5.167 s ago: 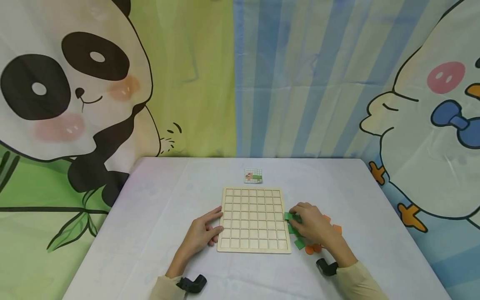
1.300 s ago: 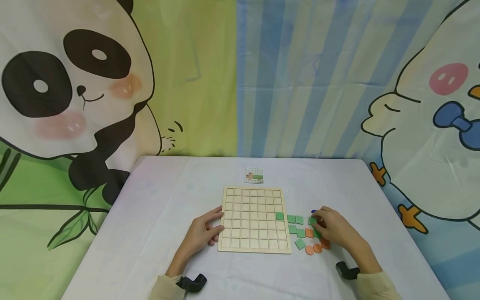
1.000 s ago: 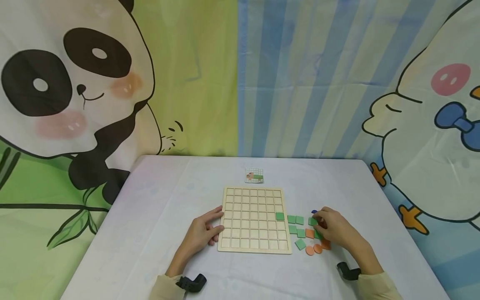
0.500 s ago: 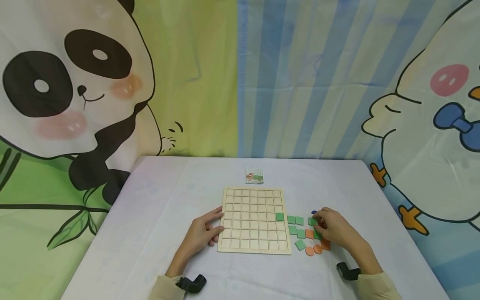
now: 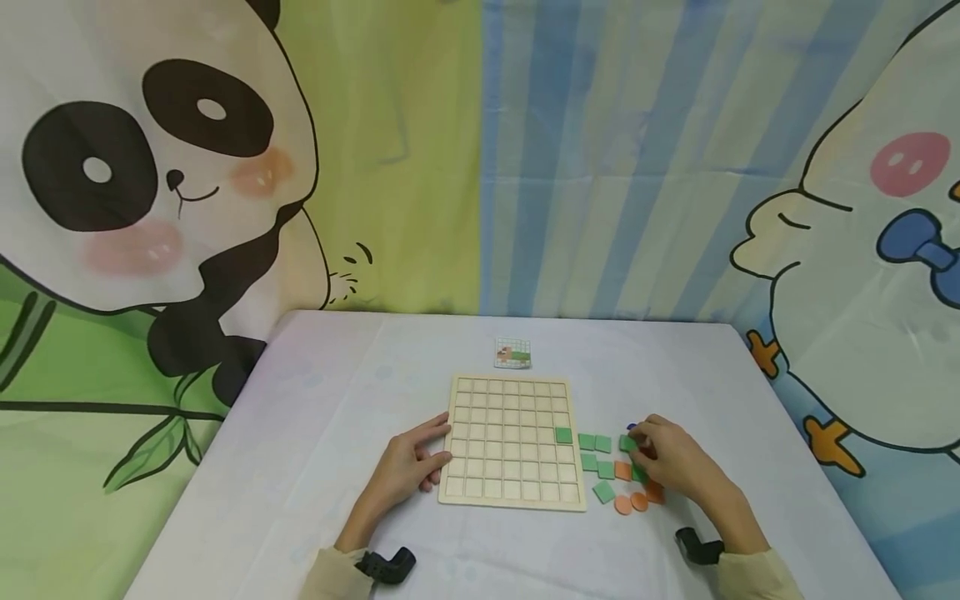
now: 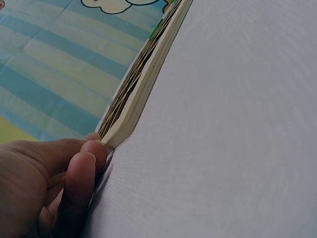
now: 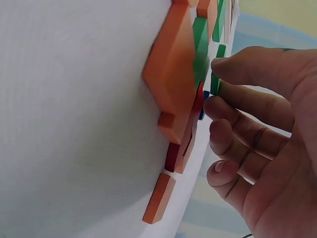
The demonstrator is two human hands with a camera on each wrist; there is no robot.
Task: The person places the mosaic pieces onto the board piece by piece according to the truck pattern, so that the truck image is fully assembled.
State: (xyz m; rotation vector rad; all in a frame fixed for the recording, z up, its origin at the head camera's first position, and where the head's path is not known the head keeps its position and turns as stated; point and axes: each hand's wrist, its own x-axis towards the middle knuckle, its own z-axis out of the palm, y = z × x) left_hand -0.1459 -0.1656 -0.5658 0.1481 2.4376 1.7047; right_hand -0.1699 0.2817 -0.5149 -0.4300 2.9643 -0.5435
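Note:
A wooden grid board (image 5: 504, 505) lies mid-table, with one green square tile (image 5: 563, 435) in its rightmost column. At its left edge is my left hand (image 5: 405, 458), index finger extended and thumb touching the rim; the left wrist view shows fingertips against the board's side (image 6: 141, 94). To the right of the board, my right hand (image 5: 667, 450) is over a group of tiles. In the right wrist view, its thumb and index finger pinch a green tile (image 7: 217, 82). Part of the group is hidden beneath that hand.
Loose green tiles (image 5: 588, 462), an orange square (image 5: 623, 471) and orange discs (image 5: 639, 502) lie right of the board. A blue piece (image 5: 632, 426) and a dark red piece (image 7: 172, 156) are near the right hand. Beyond the board lies a small picture card (image 5: 513, 353).
Since the oldest frame, a green tile has appeared in the board and my right hand has shifted right. Over the last second both hands have stayed still; the head view shifts slightly.

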